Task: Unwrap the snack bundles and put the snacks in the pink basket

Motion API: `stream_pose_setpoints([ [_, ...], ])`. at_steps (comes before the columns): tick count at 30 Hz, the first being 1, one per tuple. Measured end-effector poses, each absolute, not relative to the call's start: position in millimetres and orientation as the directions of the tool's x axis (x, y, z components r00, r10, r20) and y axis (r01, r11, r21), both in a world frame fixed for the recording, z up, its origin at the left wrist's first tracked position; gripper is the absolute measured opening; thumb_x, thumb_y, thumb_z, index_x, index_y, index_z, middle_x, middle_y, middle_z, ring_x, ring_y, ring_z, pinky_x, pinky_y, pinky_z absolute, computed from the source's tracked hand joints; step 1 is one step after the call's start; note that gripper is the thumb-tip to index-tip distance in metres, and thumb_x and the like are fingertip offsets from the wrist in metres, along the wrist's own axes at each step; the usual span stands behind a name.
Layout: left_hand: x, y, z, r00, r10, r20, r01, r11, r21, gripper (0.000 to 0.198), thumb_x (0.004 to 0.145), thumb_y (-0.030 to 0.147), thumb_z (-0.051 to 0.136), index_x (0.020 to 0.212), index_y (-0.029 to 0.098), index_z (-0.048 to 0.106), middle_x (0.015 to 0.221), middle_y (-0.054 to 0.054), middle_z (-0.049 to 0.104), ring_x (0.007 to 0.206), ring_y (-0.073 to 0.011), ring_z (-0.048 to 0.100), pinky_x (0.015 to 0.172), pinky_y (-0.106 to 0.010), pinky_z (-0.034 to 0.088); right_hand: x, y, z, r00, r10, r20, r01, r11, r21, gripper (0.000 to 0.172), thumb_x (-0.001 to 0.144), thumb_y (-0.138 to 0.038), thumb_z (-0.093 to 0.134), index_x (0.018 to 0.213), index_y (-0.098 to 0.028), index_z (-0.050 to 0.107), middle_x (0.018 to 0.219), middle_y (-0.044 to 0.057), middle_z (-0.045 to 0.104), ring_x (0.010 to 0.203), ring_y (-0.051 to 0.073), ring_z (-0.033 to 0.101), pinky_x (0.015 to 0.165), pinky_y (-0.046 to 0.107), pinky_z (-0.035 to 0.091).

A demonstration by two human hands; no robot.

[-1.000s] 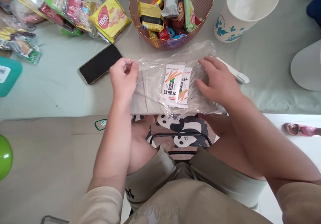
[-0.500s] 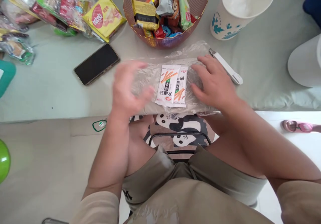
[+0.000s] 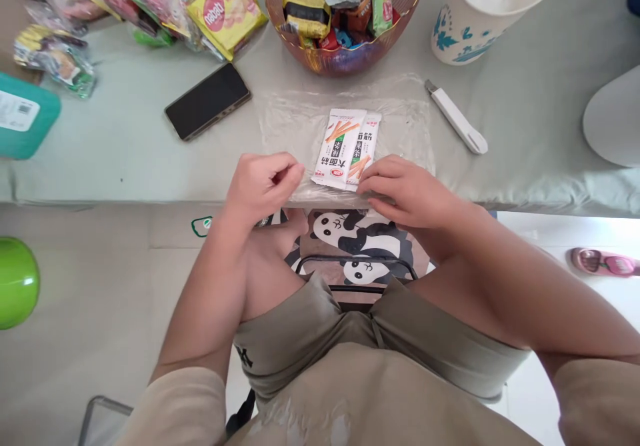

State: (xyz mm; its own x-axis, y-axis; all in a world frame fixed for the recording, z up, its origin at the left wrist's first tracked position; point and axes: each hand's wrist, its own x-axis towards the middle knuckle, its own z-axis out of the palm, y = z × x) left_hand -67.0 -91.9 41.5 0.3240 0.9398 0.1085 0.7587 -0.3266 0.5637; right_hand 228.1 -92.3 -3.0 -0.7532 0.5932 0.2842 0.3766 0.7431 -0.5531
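Two white snack packets point(image 3: 340, 149) with pictures of orange sticks lie overlapping on a sheet of clear plastic film point(image 3: 290, 119), spread by the table's front edge. My left hand point(image 3: 263, 189) is closed at the film's near left edge, its thumb against curled fingers, seemingly pinching the film. At the packets' lower right corner, my right hand point(image 3: 405, 189) has its fingers bent over the near edge of the film, closed on it as far as I can see. What lies under its fingertips is partly hidden.
Behind the film stands a ribbed bowl point(image 3: 340, 66) of wrapped snacks. A phone point(image 3: 207, 101) and a yellow wafer pack point(image 3: 227, 13) lie to the left. On the right are a white utility knife point(image 3: 457, 118), a paper bucket point(image 3: 463, 36) and a white cylinder point(image 3: 615, 119).
Both hands have drawn nearer to me, their fingers going from spread to curled. The crumpled film now lies flatter beneath the packets. The camera view has shifted a little.
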Motion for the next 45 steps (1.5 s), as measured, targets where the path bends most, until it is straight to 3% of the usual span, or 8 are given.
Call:
stream_pose_setpoints([
  [7, -123, -127, 40, -0.134, 0.949, 0.285, 0.822, -0.054, 0.567, 0.032, 0.090, 0.038, 0.054, 0.064, 0.021, 0.061, 0.048, 0.005, 0.043, 0.049, -0.0103, 0.041, 0.049, -0.027, 0.033, 233, -88, -4, -0.760, 0.617, 0.203, 0.387, 0.682, -0.620, 0.026, 0.094, -0.019, 0.052, 0.109, -0.019, 0.074, 0.112, 0.013, 0.072, 0.104, 0.028, 0.066, 0.090, 0.043, 0.053],
  [10, -117, -143, 34, 0.254, 0.896, 0.365, 0.797, -0.408, 0.445, 0.035, 0.083, 0.052, 0.075, 0.099, 0.021, 0.073, 0.083, -0.003, 0.073, 0.081, -0.0213, 0.066, 0.080, -0.040, 0.057, 231, -87, -3, -0.755, 0.628, 0.187, 0.395, 0.664, -0.635, 0.026, 0.093, -0.020, 0.053, 0.107, -0.019, 0.074, 0.112, 0.013, 0.072, 0.104, 0.029, 0.066, 0.091, 0.045, 0.053],
  [13, -97, -148, 24, 0.561, 0.804, 0.196, 0.765, -0.594, 0.249, 0.059, 0.084, 0.052, 0.079, 0.133, 0.023, 0.066, 0.141, -0.014, 0.068, 0.131, -0.0352, 0.063, 0.110, -0.053, 0.052, 230, -88, -3, -0.748, 0.639, 0.182, 0.401, 0.653, -0.643, 0.026, 0.093, -0.021, 0.054, 0.107, -0.020, 0.075, 0.111, 0.013, 0.072, 0.105, 0.029, 0.066, 0.093, 0.045, 0.053],
  [15, -92, -148, 18, 0.561, 0.791, 0.244, 0.774, -0.606, 0.184, 0.020, 0.098, 0.025, 0.062, 0.114, 0.027, 0.073, 0.113, -0.005, 0.079, 0.102, -0.0230, 0.075, 0.089, -0.039, 0.060, 229, -89, -4, -0.737, 0.652, 0.179, 0.415, 0.645, -0.641, 0.025, 0.093, -0.022, 0.053, 0.106, -0.021, 0.075, 0.110, 0.013, 0.073, 0.105, 0.028, 0.067, 0.093, 0.045, 0.053],
  [22, -142, -171, 22, 0.501, 0.748, 0.435, 0.754, -0.624, 0.204, 0.014, 0.093, 0.018, 0.070, 0.096, 0.031, 0.075, 0.084, 0.004, 0.080, 0.067, -0.0155, 0.072, 0.055, -0.031, 0.061, 229, -86, -1, -0.737, 0.659, 0.152, 0.416, 0.619, -0.666, 0.021, 0.093, -0.023, 0.053, 0.101, -0.023, 0.073, 0.107, 0.010, 0.074, 0.104, 0.026, 0.068, 0.094, 0.044, 0.054],
  [28, -155, -180, 39, 0.437, 0.767, 0.470, 0.740, -0.603, 0.298, 0.055, 0.087, 0.013, 0.070, 0.128, 0.048, 0.070, 0.086, 0.008, 0.079, 0.065, -0.0176, 0.072, 0.053, -0.037, 0.063, 229, -83, 4, -0.754, 0.642, 0.138, 0.398, 0.614, -0.682, 0.021, 0.096, -0.025, 0.052, 0.101, -0.023, 0.072, 0.107, 0.010, 0.075, 0.103, 0.025, 0.069, 0.093, 0.044, 0.055],
  [37, -106, -163, 31, 0.678, 0.637, 0.367, 0.699, -0.713, -0.055, 0.022, 0.087, 0.024, 0.079, 0.107, 0.032, 0.075, 0.116, -0.003, 0.080, 0.107, -0.0288, 0.073, 0.082, -0.045, 0.058, 230, -86, 3, -0.743, 0.656, 0.132, 0.421, 0.611, -0.670, 0.019, 0.092, -0.023, 0.055, 0.101, -0.023, 0.071, 0.106, 0.010, 0.074, 0.102, 0.026, 0.069, 0.092, 0.043, 0.055],
  [45, -113, -177, 25, 0.458, 0.743, 0.488, 0.714, -0.634, 0.296, 0.016, 0.087, 0.018, 0.075, 0.078, 0.031, 0.075, 0.076, 0.002, 0.077, 0.076, -0.0185, 0.074, 0.064, -0.035, 0.060, 228, -85, 5, -0.747, 0.655, 0.118, 0.436, 0.615, -0.656, 0.019, 0.095, -0.025, 0.052, 0.100, -0.023, 0.071, 0.106, 0.010, 0.074, 0.103, 0.026, 0.068, 0.092, 0.043, 0.053],
])
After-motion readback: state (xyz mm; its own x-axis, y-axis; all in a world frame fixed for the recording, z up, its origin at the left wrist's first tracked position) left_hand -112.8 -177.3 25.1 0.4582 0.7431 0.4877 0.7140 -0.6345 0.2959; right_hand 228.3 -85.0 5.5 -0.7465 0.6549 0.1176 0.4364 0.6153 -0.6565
